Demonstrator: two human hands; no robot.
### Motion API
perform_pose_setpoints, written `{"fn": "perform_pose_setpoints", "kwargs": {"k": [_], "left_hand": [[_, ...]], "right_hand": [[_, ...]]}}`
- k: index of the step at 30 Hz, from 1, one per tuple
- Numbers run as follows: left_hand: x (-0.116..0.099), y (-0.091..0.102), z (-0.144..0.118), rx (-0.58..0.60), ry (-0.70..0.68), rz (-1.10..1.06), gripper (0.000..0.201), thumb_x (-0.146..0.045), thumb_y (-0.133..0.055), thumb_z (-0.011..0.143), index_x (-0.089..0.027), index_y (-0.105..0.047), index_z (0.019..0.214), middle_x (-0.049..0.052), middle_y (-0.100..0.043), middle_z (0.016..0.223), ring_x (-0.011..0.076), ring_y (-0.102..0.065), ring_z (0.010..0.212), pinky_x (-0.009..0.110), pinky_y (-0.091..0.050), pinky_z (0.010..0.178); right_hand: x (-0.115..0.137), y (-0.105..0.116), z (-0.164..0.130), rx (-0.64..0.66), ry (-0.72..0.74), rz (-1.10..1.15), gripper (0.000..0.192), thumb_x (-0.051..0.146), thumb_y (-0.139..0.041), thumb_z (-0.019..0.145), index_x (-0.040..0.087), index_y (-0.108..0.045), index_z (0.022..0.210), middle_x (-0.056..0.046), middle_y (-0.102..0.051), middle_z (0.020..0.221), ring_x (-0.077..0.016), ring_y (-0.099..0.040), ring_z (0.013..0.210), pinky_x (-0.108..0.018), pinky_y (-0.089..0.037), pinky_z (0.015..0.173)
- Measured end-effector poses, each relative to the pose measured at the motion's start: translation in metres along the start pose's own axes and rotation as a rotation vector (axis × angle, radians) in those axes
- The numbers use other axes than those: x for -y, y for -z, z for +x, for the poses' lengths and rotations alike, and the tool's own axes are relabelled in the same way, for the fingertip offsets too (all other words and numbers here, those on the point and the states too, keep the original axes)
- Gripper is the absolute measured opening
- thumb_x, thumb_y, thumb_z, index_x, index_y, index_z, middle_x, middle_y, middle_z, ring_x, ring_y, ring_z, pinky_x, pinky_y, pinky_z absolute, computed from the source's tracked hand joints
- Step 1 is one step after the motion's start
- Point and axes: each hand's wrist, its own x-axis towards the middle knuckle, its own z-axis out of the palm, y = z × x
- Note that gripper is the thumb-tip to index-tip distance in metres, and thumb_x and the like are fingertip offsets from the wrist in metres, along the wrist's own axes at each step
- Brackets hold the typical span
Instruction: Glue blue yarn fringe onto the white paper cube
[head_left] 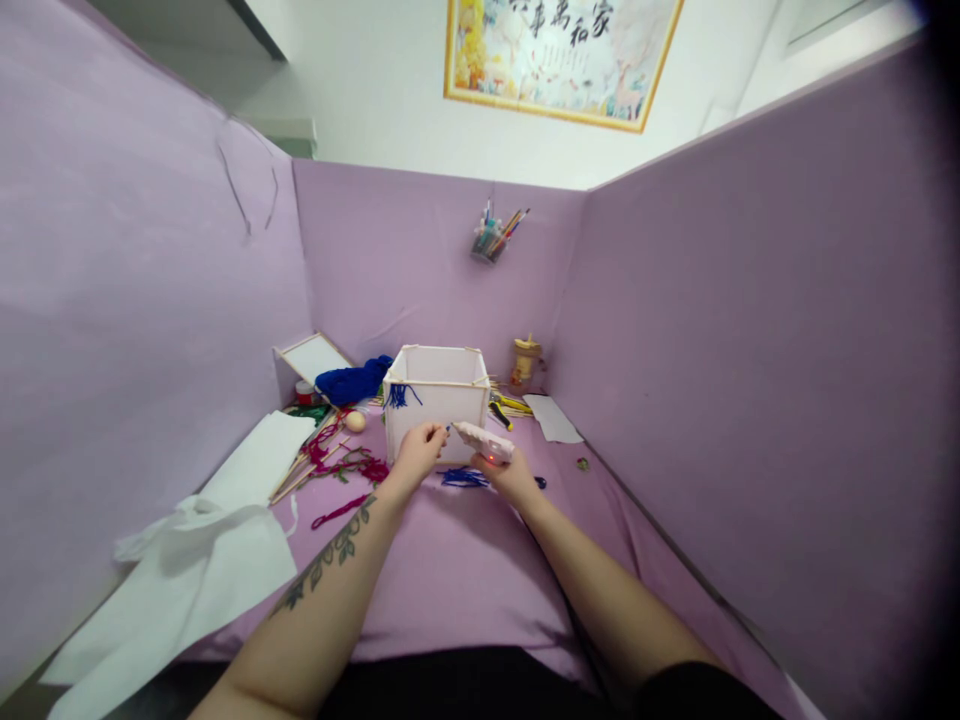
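My right hand point(511, 478) is wrapped round a white hot glue gun point(484, 440) with a small red light on its side. The gun's nozzle points left, close to my left hand point(421, 447). The fingers of that hand are pinched on a short bit of blue yarn point(448, 429), of which only a little shows. Just behind both hands stands a white box point(405, 420) with wooden stick edges and an open top. Blue yarn strands point(401, 396) hang on its upper left front. More cut blue yarn point(463, 478) lies on the cloth below the gun.
Left of the box lie a blue yarn bundle point(352, 382), magenta yarn point(330, 445), an egg-shaped thing point(355, 421) and white sheets point(217, 550). Yellow-and-black pliers point(501, 414) and a wooden figure point(526, 362) are at right. Purple walls point(720, 300) enclose three sides.
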Motion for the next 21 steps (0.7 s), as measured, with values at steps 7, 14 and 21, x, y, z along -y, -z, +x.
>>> {"fn": "perform_pose_setpoints", "kwargs": {"k": [7, 14, 21], "left_hand": [[-0.003, -0.002, -0.001, 0.053, 0.111, -0.069, 0.020, -0.033, -0.055, 0.076, -0.016, -0.056, 0.067, -0.002, -0.053, 0.054, 0.0102, -0.048, 0.048, 0.021, -0.034, 0.045], [-0.010, -0.001, -0.003, 0.052, 0.131, -0.168, 0.015, -0.028, -0.061, 0.072, -0.013, -0.060, 0.072, 0.001, -0.060, 0.058, 0.0118, -0.057, 0.054, 0.020, -0.037, 0.045], [-0.017, 0.011, 0.000, -0.225, -0.171, -0.180, 0.026, -0.039, -0.058, 0.081, -0.014, -0.061, 0.090, 0.007, -0.071, 0.085, 0.0149, -0.067, 0.067, 0.019, -0.044, 0.046]], "right_hand": [[0.005, 0.002, 0.001, -0.131, -0.197, 0.157, 0.024, 0.039, -0.073, 0.063, 0.020, -0.060, 0.067, 0.002, -0.056, 0.051, -0.0143, -0.049, 0.047, -0.027, -0.041, 0.048], [0.010, 0.006, 0.007, -0.265, -0.233, 0.372, 0.035, 0.041, -0.080, 0.055, 0.019, -0.057, 0.070, 0.005, -0.053, 0.051, -0.0105, -0.045, 0.044, -0.024, -0.036, 0.045], [0.008, 0.005, 0.008, -0.276, -0.260, 0.386, 0.036, 0.039, -0.082, 0.053, 0.018, -0.058, 0.070, 0.005, -0.054, 0.051, -0.0102, -0.047, 0.044, -0.023, -0.037, 0.045]]}}
